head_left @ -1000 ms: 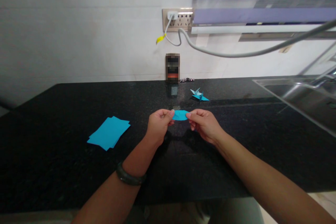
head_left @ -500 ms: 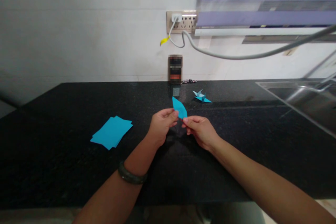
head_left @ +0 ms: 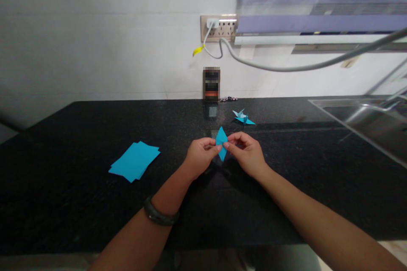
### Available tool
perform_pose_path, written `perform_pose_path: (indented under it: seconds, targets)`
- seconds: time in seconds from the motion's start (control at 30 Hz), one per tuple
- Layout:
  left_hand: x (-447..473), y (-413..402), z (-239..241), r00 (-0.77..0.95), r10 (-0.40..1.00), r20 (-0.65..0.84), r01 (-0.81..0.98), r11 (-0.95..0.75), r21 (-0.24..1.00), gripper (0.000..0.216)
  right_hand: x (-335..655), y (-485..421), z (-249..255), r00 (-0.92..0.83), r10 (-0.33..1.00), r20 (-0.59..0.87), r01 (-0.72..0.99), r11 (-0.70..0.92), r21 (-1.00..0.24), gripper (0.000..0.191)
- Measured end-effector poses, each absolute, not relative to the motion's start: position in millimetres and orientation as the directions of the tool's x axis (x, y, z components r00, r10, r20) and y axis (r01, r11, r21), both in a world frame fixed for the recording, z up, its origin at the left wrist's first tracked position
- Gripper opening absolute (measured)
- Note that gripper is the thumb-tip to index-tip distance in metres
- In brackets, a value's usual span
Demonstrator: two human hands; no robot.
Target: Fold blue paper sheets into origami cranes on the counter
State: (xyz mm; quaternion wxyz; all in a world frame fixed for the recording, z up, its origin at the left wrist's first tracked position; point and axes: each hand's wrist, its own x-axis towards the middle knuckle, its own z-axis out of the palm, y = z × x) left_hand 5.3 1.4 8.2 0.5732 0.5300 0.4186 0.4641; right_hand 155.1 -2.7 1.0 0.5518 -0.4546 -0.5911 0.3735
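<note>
A small folded piece of blue paper (head_left: 221,134), shaped like a narrow diamond, is held upright above the counter. My left hand (head_left: 201,155) pinches its left side between thumb and fingers. On its right side, my right hand (head_left: 247,152) grips it the same way, and both thumbs lie on the face turned towards me. Left of my hands lies a loose stack of blue paper sheets (head_left: 135,161). Beyond my right hand, folded paper cranes (head_left: 244,118) in blue and pale blue rest close together.
The dark countertop (head_left: 79,207) meets a white wall. A blurred-out upright object (head_left: 211,84) stands against it beside a beaded string (head_left: 229,99). Above is a socket panel (head_left: 219,28) with a grey cable (head_left: 286,68) running right. A metal sink (head_left: 365,123) lies at the right.
The folded paper has turned from a slanted position to upright, with its lower point now showing. My right hand has moved up along its side, and my left hand slightly right and down.
</note>
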Motion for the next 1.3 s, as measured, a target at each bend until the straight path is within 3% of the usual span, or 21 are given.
perform_pose_path:
  seconds: [0.3, 0.4, 0.63, 0.8, 1.07, 1.2, 1.3]
  targets:
    - [7.7, 2.3, 2.5, 0.182, 0.982, 0.058, 0.056, -0.069, 0.996, 0.012, 154.5, -6.0, 4.2, 0.029, 0.922, 0.386, 0.259, 0.366, -0.894, 0.016]
    - [8.7, 1.9, 1.3, 0.202, 0.978, 0.056, 0.04, -0.065, 0.997, 0.013, 155.4, -6.2, 5.9, 0.043, 0.941, 0.336, 0.222, 0.319, -0.921, 0.011]
    - [7.2, -0.6, 8.4, 0.314, 0.949, -0.042, -0.044, 0.059, 0.997, 0.018, 160.3, -3.1, 9.8, -0.167, 0.962, 0.216, 0.065, 0.229, -0.971, 0.016]
    - [7.8, -2.2, 12.4, 0.298, 0.949, -0.103, -0.116, 0.143, 0.983, 0.023, 160.7, -2.3, 8.3, -0.166, 0.966, 0.197, 0.026, 0.204, -0.979, 0.014]
    - [4.2, -0.6, 6.7, 0.304, 0.945, -0.119, -0.092, 0.154, 0.984, 0.024, 167.9, 0.9, 8.1, -0.324, 0.908, 0.265, 0.088, 0.308, -0.947, 0.014]
    - [-0.9, 1.5, 6.9, 0.401, 0.903, -0.156, -0.154, 0.234, 0.96, 0.03, 173.7, 3.7, 6.9, -0.429, 0.842, 0.328, 0.07, 0.393, -0.917, 0.018]
    - [-4.4, 2.4, 7.4, 0.482, 0.859, -0.174, -0.189, 0.296, 0.936, 0.03, 176.2, 5.6, 4.3, -0.472, 0.826, 0.307, 0.028, 0.363, -0.932, 0.019]
